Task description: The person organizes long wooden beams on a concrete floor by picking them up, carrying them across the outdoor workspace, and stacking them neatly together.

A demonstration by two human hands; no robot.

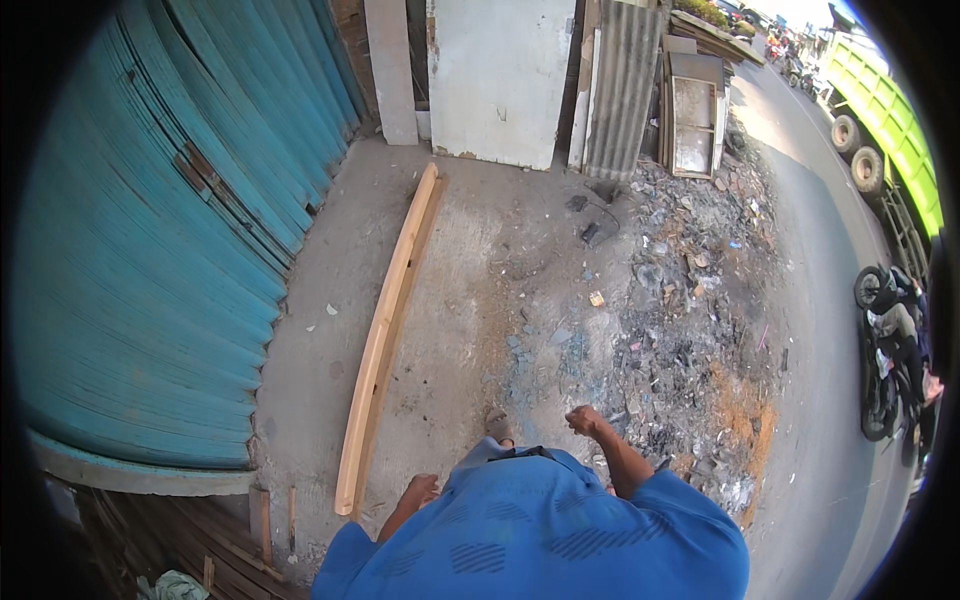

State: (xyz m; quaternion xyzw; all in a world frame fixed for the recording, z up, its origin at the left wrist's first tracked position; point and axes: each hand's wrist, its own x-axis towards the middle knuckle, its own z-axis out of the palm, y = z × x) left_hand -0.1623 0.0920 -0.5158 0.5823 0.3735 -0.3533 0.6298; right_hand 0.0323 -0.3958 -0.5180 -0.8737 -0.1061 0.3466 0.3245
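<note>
A long wooden beam [385,310] lies on the concrete ground to my left, running from near my left side toward the boards at the far end. My left hand [422,489] hangs beside my body, a little right of the beam's near end and apart from it. Its fingers look loosely curled, with nothing visible in them. In front of my right side, my right hand [584,421] is held above the ground, fingers folded in and no object showing. A sandalled foot [498,425] shows just past my blue shirt.
A teal corrugated metal wall [170,260] stands on the left. White panels [500,80] and a corrugated sheet [622,90] lean at the far end. Rubble [690,300] borders the road on the right, where a motorcycle [885,350] and a green truck [885,110] are seen.
</note>
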